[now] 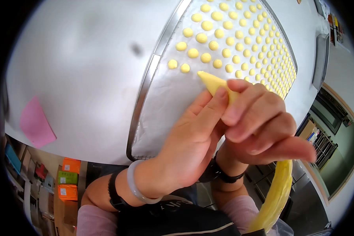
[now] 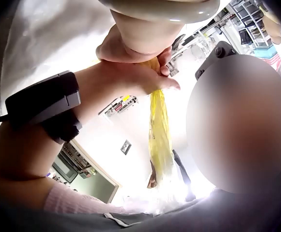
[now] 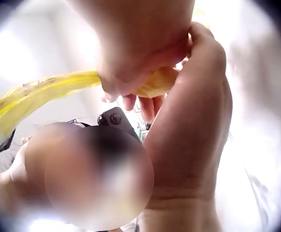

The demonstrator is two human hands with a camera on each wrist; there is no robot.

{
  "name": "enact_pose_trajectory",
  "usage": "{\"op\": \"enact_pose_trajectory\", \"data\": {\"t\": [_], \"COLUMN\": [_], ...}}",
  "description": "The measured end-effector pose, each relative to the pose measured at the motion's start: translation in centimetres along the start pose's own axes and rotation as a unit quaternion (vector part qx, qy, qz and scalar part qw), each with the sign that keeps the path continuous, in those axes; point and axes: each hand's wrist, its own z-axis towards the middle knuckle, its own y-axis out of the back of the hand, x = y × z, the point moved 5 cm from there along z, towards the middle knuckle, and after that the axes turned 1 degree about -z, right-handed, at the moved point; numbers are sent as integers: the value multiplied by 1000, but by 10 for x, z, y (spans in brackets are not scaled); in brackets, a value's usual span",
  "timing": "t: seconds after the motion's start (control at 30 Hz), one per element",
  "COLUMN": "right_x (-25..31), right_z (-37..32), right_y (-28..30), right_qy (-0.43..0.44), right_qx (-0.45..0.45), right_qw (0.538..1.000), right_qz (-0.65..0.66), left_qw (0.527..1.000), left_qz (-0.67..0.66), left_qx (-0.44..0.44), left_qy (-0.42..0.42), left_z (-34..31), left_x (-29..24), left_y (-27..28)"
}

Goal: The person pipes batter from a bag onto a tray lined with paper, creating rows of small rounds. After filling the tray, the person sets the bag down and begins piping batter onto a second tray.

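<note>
Both hands hold a piping bag of yellow batter over a lined tray (image 1: 155,106). Its pointed end (image 1: 212,82) is low over the sheet beside the rows of yellow dots (image 1: 205,58). The left hand (image 1: 196,135) has its thumb against the bag near the tip. Higher up, the right hand (image 1: 263,120) curls its fingers round the bag. In the left wrist view the right hand (image 2: 143,77) grips the twisted yellow bag (image 2: 159,125), partly behind the left hand (image 2: 135,41). The right wrist view shows the bag (image 3: 58,87) trailing from the right hand (image 3: 140,53).
A pink piece (image 1: 37,122) lies on the pale table (image 1: 86,78) at left. Orange boxes (image 1: 68,192) and a green box (image 1: 68,177) stand on a shelf at lower left. A metal tray edge (image 1: 321,61) shows at the far right.
</note>
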Motion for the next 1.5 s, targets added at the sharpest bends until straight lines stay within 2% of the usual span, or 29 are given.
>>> {"op": "enact_pose_trajectory", "data": {"t": [0.07,0.23,0.47,0.53,0.57,0.63,0.7,0.77,0.8,0.9,0.97,1.0,1.07,1.1,1.17,1.2,1.3,1.37,1.4,1.43,1.47,1.5], "right_x": [0,-2,-3,5,9,13,6,2,1,3,15,20,16,14,10,8,9,20,26,25,23,21], "right_z": [-1,0,-3,-2,-2,-4,-6,-7,-7,-7,-7,-7,-9,-11,-12,-12,-15,-13,-13,-14,-16,-18], "right_y": [3,0,1,-1,1,10,14,16,16,15,15,16,22,27,30,29,32,30,34,34,37,42], "right_qy": [-16,-55,-60,9,9,-71,-70,-56,-53,-62,-51,-41,-57,-71,-74,-66,-60,-38,-55,-56,-61,-63], "right_qx": [-23,-49,-56,-63,-63,-64,-98,-100,-100,-97,-99,-99,-117,-135,-121,-123,-108,-87,-53,-54,-90,-126], "right_qw": [999,997,996,998,998,995,992,993,992,992,992,992,989,986,986,987,990,993,993,993,990,987], "right_qz": [45,-10,-26,21,21,-10,-40,-42,-50,-47,-55,-64,-68,-71,-83,-84,-72,-75,-91,-92,-87,-83], "left_qw": [1000,999,999,1000,999,999,999,996,996,997,998,998,997,997,993,993,995,994,994,996,995,995], "left_qz": [1,16,4,13,20,17,17,13,13,12,-13,-13,-28,-28,-4,-4,-3,-64,-64,-45,-27,-26], "left_qx": [-20,-22,-26,-14,-3,-6,-4,-74,-74,-61,44,43,-13,-13,-96,-96,-72,58,57,16,-24,-24], "left_qy": [12,17,20,25,28,30,32,45,46,37,34,35,68,71,64,64,65,74,75,81,89,91], "left_z": [2,4,3,1,0,4,8,11,11,11,11,11,10,12,17,17,18,19,20,21,21,21], "left_x": [2,2,2,7,10,15,17,18,18,19,24,26,32,33,32,32,35,41,44,47,50,52], "left_y": [5,9,10,8,7,10,8,12,12,17,14,14,13,8,9,10,16,13,13,14,15,12]}}
